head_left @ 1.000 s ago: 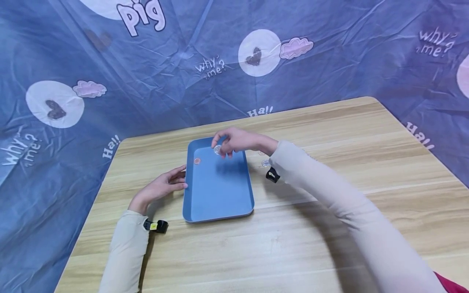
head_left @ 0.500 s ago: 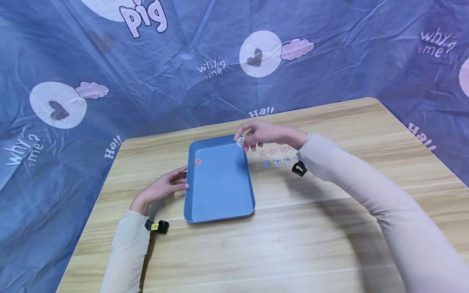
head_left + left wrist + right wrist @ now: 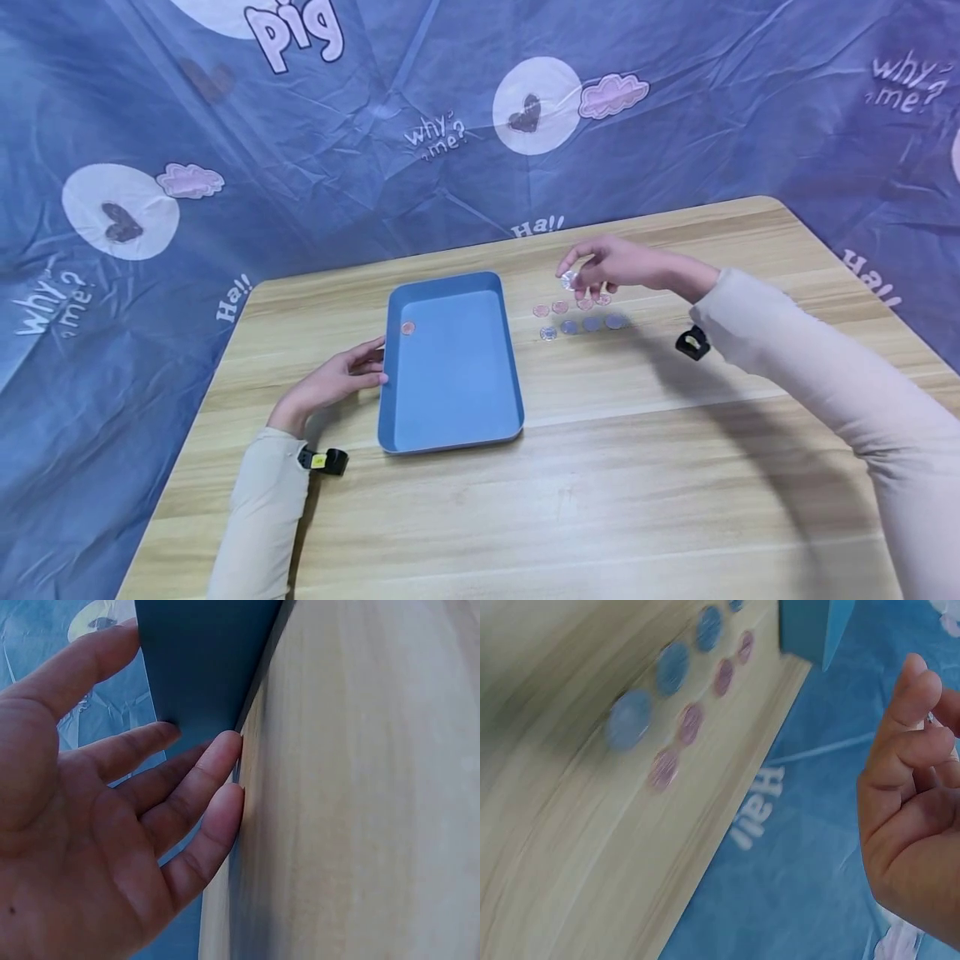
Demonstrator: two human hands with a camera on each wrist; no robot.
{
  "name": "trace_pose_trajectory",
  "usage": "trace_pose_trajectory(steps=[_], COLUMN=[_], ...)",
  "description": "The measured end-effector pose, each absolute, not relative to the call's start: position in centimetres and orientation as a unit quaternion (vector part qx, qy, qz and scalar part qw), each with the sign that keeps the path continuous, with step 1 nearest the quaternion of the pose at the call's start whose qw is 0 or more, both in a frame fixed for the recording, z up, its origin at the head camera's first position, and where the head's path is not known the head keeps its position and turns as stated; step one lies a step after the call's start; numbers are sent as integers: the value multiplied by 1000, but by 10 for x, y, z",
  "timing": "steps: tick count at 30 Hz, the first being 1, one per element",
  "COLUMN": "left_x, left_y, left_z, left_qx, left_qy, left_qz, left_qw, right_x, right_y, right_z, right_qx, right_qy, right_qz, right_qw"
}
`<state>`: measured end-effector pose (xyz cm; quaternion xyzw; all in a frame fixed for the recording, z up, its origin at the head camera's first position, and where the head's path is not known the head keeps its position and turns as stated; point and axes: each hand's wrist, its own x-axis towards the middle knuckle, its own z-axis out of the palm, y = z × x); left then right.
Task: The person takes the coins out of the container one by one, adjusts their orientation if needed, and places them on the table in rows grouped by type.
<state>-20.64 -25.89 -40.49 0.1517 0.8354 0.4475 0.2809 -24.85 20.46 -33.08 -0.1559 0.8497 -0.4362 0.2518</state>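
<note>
My right hand pinches a clear silvery coin-like disc between thumb and fingertips, held above the table right of the blue tray. In the right wrist view, the fingers mostly hide that disc. Below the hand lie two rows: pink discs at the back and silvery-blue discs in front. One pink disc lies inside the tray near its left wall. My left hand rests at the tray's left side, fingertips against the outer wall, fingers loosely extended.
The wooden table ends at the back near a blue printed cloth. A black strap device sits at the left wrist and another black device at the right wrist.
My right hand has moved rightward from over the tray to above the disc rows, still pinching the silvery disc. The rows have come into view. The left hand stays at the tray.
</note>
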Motion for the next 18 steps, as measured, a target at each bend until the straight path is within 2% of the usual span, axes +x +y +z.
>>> trace_pose_trajectory(steps=[18], left_x=[-205], left_y=[-258], left_z=[-403], left_qx=[147], left_qy=[842], left_qz=[439], left_qw=[278], right_x=[-233], right_y=[279], right_z=[-349], right_qx=[-101], right_qy=[877], right_qz=[-405], right_qw=[238])
